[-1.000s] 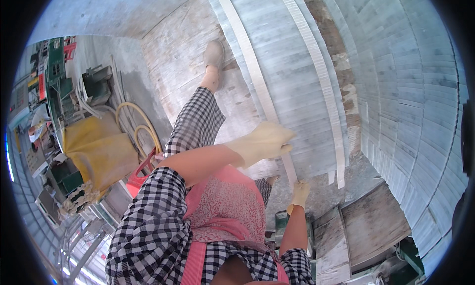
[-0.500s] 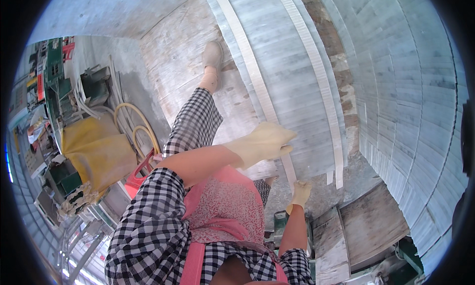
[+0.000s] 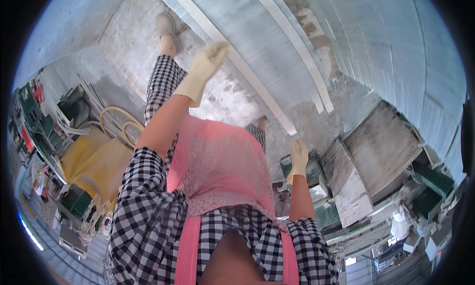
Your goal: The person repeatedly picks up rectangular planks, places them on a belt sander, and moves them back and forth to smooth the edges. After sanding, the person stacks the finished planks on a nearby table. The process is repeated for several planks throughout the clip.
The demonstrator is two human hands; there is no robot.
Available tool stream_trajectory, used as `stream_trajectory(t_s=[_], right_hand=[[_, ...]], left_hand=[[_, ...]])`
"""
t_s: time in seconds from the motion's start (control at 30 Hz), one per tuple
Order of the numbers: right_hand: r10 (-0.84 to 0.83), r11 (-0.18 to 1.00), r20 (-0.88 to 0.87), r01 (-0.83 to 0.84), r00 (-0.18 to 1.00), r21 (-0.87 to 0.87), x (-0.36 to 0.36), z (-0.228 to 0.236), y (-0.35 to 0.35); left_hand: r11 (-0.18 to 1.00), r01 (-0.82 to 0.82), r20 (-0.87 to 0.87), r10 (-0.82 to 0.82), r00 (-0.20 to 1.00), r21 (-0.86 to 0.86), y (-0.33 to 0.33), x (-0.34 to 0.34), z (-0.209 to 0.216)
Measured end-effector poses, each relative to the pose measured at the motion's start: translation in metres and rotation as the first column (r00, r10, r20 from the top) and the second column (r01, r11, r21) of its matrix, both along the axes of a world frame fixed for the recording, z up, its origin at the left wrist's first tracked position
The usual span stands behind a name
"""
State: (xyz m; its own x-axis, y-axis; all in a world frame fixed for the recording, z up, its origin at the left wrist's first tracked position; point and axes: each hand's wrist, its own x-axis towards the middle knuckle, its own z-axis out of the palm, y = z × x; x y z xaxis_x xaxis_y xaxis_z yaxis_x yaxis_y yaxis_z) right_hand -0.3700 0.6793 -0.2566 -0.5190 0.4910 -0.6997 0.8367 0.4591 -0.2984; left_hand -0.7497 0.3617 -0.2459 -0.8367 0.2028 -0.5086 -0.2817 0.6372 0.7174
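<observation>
Pale rubber gloves cover both my hands. My left hand (image 3: pixel 209 65) is over the near-left part of a long white strip (image 3: pixel 247 77), its fingers curled at the strip's edge; whether they grip it is hidden. My right hand (image 3: pixel 298 157) is closed just beside the strip's near end; I cannot tell if it touches it. The strip lies along a pale grey streaked panel (image 3: pixel 252 42), and a second white strip (image 3: pixel 292 35) runs beside it. Both strips extend past the panel's near edge.
On the right rises a tall wall of stacked pale grey sheets (image 3: pixel 391 42). Stained boards (image 3: pixel 381 146) lean nearer to me. At left are a yellow cover (image 3: pixel 96 161), a coiled yellow hose (image 3: pixel 111 117) and a dark green box (image 3: pixel 76 104). My shoe (image 3: pixel 166 25) stands on a worn board.
My left hand has swung away from me and left, along the strip. The view has shifted, with the panel appearing higher. My right hand stays close to the strip's near end.
</observation>
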Motion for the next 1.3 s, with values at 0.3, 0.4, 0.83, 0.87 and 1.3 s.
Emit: stream_trajectory(t_s=[0.3, 0.4, 0.83, 0.87, 1.3], right_hand=[[-0.190, 0.904, 0.086, 0.208, 0.978, -0.374, 0.064, 0.045, 0.060], [-0.080, 0.957, -0.027, 0.069, 0.996, -0.283, 0.081, 0.082, 0.063], [0.363, 0.853, -0.168, -0.399, 0.916, -0.336, 0.025, 0.027, -0.085], [0.435, 0.819, -0.202, -0.479, 0.877, -0.317, 0.005, 0.029, -0.106], [0.819, 0.498, -0.281, -0.863, 0.501, -0.086, -0.064, 0.060, -0.260]], left_hand=[[0.835, -0.446, -0.085, 0.494, 0.865, 0.322, -0.012, 0.049, 0.135], [0.855, -0.487, -0.180, 0.515, 0.838, 0.177, -0.077, 0.087, 0.157], [0.474, -0.461, -0.191, 0.511, 0.838, -0.750, -0.368, 0.455, 0.118], [0.514, -0.444, -0.173, 0.490, 0.854, -0.734, -0.372, 0.443, 0.118], [0.832, -0.511, -0.432, 0.388, 0.814, -0.217, -0.350, 0.356, 0.117]])
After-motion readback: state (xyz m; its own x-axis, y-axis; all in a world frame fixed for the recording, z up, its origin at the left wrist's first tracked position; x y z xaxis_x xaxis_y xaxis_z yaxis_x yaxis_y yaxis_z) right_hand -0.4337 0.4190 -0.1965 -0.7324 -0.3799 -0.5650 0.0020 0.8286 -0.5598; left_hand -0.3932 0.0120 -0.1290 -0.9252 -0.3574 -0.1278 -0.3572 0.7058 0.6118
